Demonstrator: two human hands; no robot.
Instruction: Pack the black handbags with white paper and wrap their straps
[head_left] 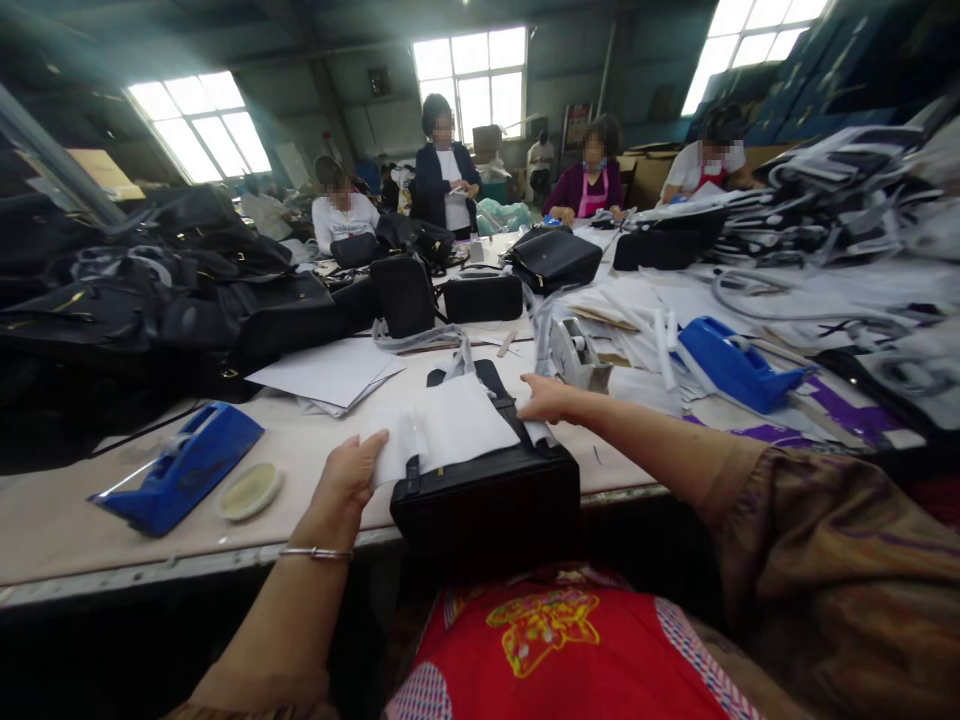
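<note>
A black handbag [487, 495] lies at the table's near edge, its base toward me and a little past the edge. Over its upper side is a white sheet [469, 420], which looks like thin paper or foam. My left hand [352, 470] grips the sheet's left end, thumb on top and the other fingers mostly hidden. At the right side, my right hand [546, 400] pinches the sheet's other end beside a black strap. A wrapped grey-white handle [459, 355] sticks up at the bag's far side.
A blue tape dispenser [191, 465] and a round pale dish [250, 492] are at left. Grey [577, 355] and blue [735, 365] tape dispensers stand right. White sheets [330, 370] lie ahead; black bags [150, 300] pile up left. Several co-workers [446, 175] are across the table.
</note>
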